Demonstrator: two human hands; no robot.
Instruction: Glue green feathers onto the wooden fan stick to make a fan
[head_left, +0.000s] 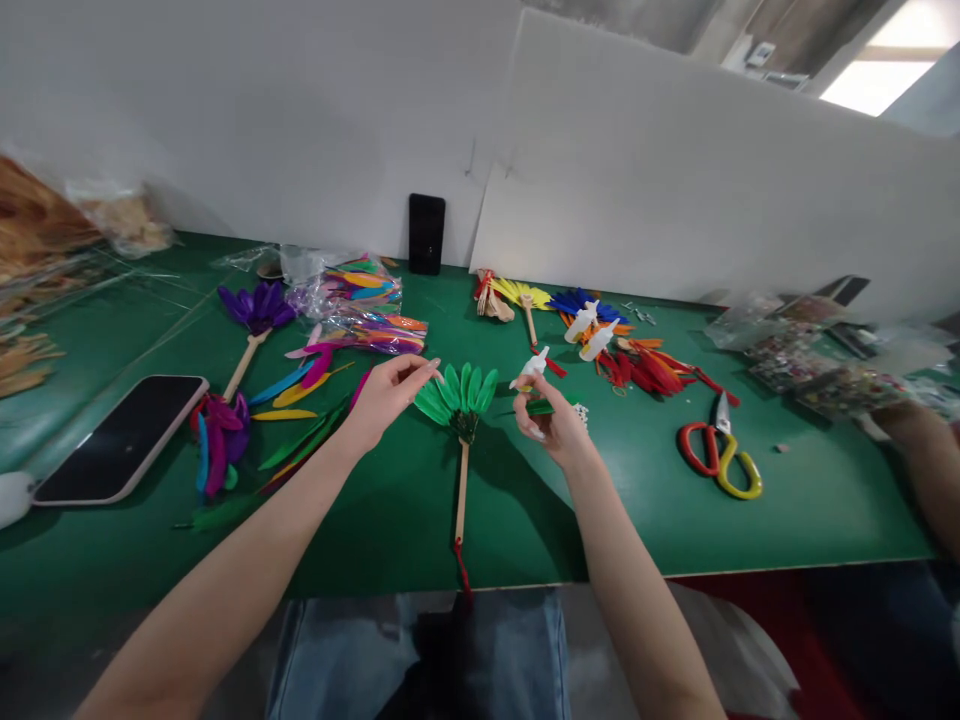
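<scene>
A small fan of green feathers [466,388] on a wooden handle [462,490] lies in front of me, with a red cord [462,565] at the handle's lower end. My left hand [391,395] hovers at the fan's left side, fingertips drawn together near the feather tips; what they pinch, if anything, is too small to make out. To the right of the fan, my right hand [553,415] is closed on a white glue bottle [535,361], nozzle pointing up. A green feather [541,407] shows at that hand's fingers; I cannot tell whether it is held.
Loose coloured feathers [300,400], a purple feather fan [257,306] and a phone [124,440] lie left. Farther back are a yellow fan [523,292] and more glue bottles [598,340]. Scissors [721,450] rest right, near bagged beads [810,365] and another person's arm [919,445].
</scene>
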